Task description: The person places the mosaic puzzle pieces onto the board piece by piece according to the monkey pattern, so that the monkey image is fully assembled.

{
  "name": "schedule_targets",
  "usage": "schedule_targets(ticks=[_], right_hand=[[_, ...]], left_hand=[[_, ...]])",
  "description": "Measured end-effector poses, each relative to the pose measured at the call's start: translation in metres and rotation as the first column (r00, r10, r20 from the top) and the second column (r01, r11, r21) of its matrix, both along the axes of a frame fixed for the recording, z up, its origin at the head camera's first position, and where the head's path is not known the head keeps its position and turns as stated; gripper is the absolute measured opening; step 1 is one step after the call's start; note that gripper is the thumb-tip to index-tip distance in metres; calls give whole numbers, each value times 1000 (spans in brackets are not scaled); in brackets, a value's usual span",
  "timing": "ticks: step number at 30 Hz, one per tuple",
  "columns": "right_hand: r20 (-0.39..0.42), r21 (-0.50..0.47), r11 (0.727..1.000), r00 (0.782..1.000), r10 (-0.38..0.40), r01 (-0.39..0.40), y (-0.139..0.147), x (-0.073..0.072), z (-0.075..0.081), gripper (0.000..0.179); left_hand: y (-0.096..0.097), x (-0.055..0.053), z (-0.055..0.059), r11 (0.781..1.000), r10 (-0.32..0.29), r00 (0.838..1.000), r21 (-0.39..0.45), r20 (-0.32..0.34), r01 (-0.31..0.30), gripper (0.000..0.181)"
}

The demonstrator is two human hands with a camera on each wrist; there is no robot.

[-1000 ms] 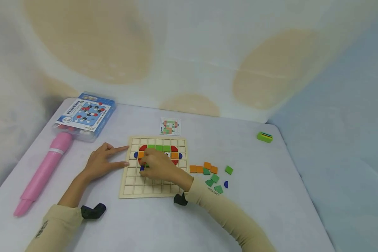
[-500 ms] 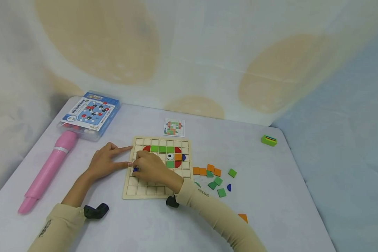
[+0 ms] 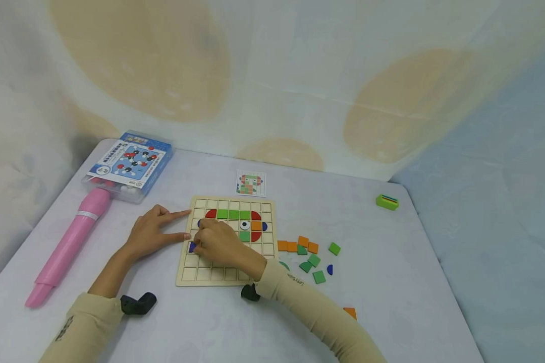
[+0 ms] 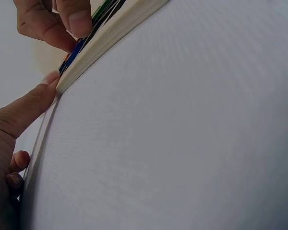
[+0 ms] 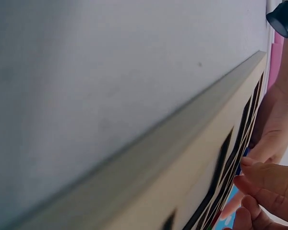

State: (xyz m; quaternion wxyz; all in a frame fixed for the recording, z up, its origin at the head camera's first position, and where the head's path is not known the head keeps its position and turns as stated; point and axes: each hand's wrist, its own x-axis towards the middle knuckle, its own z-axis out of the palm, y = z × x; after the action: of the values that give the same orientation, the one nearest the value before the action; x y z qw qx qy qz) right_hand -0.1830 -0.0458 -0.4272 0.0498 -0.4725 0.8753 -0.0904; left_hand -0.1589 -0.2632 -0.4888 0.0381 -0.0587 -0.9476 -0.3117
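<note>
Left hand (image 3: 151,233), fingers spread, touches board (image 3: 202,274); right hand (image 3: 218,244) pinches blue piece (image 3: 192,247).

A small tabletop play corner, arranged like a recording booth, occupies a screened-off space whose wider building cannot be identified. A pale, cloth-like backdrop (image 3: 281,108) printed with large tan patches rises directly behind the white worktop (image 3: 200,327), while a creased bluish panel (image 3: 490,212) closes off the right side. Toys and games point to play or learning: a wooden grid board (image 3: 188,274), loose coloured tiles (image 3: 313,247), a small pattern card (image 3: 251,183) and a box (image 3: 131,164) illustrated with ball-and-stick models. Black devices (image 3: 138,304) at the sleeve cuffs (image 3: 101,305) suggest a filming setup.
</note>
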Motion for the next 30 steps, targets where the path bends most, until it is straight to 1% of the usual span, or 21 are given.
schedule_targets(ticks=[3,9,13,17,21,25,27,30], right_hand=[[4,4,1000,1000,-1,1,0,0,0,18],[-12,23,1000,1000,-4,4,0,3,0,15],[-8,40,999,1000,-2,3,1,4,0,14],[10,72,997,999,-43,42,14,1,7,19],[61,37,994,993,-101,98,45,-8,22,22],[90,-30,990,987,-135,138,90,-24,34,22],[91,-41,986,983,-160,164,113,-33,37,22],[108,-31,973,969,-223,228,147,-43,38,21]], left_hand=[[4,-1,0,1000,-10,1000,5,-6,10,68],[6,-1,-1,1000,-15,999,-3,40,15,69],[4,0,-3,1000,-14,999,-5,50,14,69],[5,0,-6,1000,-10,998,-3,66,10,71],[6,-2,-5,1000,-1,997,-15,80,2,73],[5,-2,-1,1000,7,996,-24,92,-5,75],[4,-1,1,1000,12,995,-29,101,-9,76],[1,0,2,999,16,994,-39,112,-12,76]])
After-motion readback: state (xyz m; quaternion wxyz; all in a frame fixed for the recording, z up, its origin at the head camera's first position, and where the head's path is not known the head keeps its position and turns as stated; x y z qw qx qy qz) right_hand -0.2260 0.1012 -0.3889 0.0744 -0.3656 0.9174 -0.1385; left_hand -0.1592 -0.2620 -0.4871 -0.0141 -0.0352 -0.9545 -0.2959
